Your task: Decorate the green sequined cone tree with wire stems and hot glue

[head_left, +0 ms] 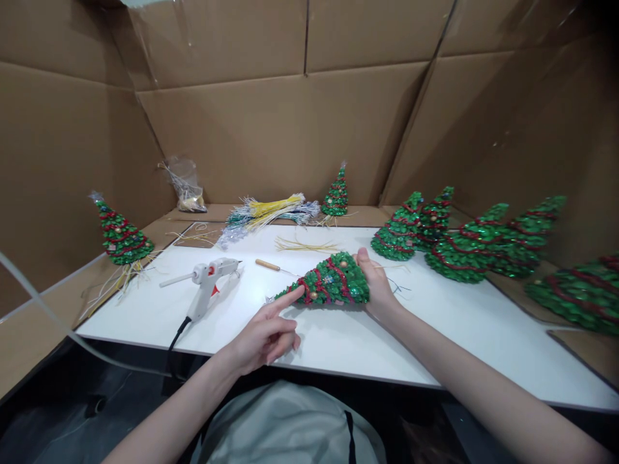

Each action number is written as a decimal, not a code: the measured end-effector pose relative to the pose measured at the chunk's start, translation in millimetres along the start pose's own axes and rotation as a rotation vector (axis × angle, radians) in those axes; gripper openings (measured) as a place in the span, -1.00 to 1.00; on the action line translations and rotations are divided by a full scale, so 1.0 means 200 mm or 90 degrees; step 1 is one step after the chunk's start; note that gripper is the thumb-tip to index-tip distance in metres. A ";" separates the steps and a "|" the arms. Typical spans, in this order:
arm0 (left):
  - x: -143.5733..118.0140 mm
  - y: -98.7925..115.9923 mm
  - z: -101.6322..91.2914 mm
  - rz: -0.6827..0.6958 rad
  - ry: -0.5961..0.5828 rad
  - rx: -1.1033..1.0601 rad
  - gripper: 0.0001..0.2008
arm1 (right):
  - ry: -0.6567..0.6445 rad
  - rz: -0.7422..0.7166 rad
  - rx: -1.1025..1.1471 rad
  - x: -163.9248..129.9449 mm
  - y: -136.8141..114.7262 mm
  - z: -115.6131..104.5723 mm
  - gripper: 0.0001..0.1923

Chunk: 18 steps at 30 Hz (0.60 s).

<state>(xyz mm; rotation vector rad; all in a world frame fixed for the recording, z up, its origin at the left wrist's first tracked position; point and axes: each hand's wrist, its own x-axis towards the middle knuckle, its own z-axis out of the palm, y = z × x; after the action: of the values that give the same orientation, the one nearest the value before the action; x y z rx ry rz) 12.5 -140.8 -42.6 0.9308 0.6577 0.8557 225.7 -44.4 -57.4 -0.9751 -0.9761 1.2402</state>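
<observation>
A small artificial Christmas tree [333, 281] with red garland and tiny ornaments lies on its side, its silver star tip towards the left. At its base, my right hand [378, 283] grips it, thumb up; the fingers behind are mostly hidden. My left hand [271, 332] holds nothing: its index finger is stretched out and touches the garland near the tree's upper part, while the other fingers are loosely curled. Just behind the tree lies an awl-like tool [267, 265] with a wooden handle. A white hot glue gun [209, 287] with a glue stick rests to the left.
A white board [416, 335] covers the work surface, with cardboard walls [271, 142] around. Several finished-looking trees [464, 251] stand at right, one tree [120, 235] at left, another [336, 193] behind. Bundles of coloured wire stems [271, 212] and a plastic bag [186, 187] sit at the back.
</observation>
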 end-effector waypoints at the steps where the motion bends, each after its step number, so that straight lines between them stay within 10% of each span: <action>1: 0.00 0.00 0.00 -0.003 0.001 0.001 -0.40 | 0.000 0.001 0.001 0.00 0.00 0.00 -0.49; 18: -0.01 0.00 0.00 -0.020 -0.027 0.045 -0.36 | -0.003 -0.017 -0.019 0.01 0.00 -0.01 -0.49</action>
<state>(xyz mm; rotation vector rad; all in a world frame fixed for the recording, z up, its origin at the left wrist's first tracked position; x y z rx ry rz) 11.2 -141.8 -42.6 0.9976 0.6678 0.7863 227.4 -42.7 -57.8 -0.9806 -1.0106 1.2087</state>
